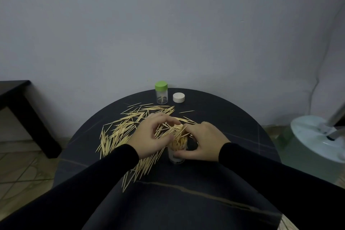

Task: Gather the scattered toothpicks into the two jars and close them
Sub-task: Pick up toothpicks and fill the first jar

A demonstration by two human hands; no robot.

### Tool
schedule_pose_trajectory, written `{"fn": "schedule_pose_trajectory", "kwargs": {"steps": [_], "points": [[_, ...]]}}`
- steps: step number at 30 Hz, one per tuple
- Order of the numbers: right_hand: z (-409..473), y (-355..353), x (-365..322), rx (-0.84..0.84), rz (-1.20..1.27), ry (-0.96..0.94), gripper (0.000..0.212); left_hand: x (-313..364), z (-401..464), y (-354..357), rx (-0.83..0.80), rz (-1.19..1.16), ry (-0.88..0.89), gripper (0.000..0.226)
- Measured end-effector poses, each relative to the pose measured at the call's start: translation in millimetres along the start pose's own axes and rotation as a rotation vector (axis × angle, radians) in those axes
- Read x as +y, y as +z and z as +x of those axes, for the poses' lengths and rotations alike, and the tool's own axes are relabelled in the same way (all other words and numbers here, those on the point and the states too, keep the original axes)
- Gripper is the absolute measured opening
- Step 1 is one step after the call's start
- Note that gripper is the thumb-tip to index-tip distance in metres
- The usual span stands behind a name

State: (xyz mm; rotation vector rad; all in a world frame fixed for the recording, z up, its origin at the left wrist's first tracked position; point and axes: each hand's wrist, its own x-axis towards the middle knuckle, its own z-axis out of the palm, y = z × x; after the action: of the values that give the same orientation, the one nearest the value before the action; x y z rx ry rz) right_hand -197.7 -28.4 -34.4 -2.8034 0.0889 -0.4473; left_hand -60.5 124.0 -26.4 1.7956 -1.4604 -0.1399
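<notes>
Head view: my right hand (202,141) grips the clear plastic jar (177,152) steady on the round black table (233,117) while left fingers (164,119) curl around pale wooden toothpicks (119,132), feeding them in.

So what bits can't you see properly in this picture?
Head view only:
- Open jar: lower wall hidden by right hand; fill level unclear.
- Toothpicks under left hand: covered.
- Green-lidded jar: contents too small to count.
- Black side table: cut off by the left edge.

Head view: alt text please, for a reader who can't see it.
Left hand feeds a pinch of toothpicks into an open jar gripped by the right hand on a round dark table. Behind stand a green-lidded jar and a white lid.
</notes>
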Motion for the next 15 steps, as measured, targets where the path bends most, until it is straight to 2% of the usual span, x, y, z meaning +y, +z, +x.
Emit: {"fn": "schedule_pose_trajectory", "kwargs": {"steps": [3,6,11,15], "points": [[-2,0,-1,0.009,0.042,0.017,0.053,11,-1,7,0.008,0.188,0.116,0.036],[-2,3,1,-0.007,0.083,0.050,0.046,20,-3,16,0.031,0.350,0.138,0.039],[-2,9,4,0.013,0.131,0.081,0.040,32,0,25,0.123,0.340,0.018,0.027],[-1,7,1,0.012,0.105,0.066,0.040,27,3,18,0.134,0.344,0.038,0.023]]}}
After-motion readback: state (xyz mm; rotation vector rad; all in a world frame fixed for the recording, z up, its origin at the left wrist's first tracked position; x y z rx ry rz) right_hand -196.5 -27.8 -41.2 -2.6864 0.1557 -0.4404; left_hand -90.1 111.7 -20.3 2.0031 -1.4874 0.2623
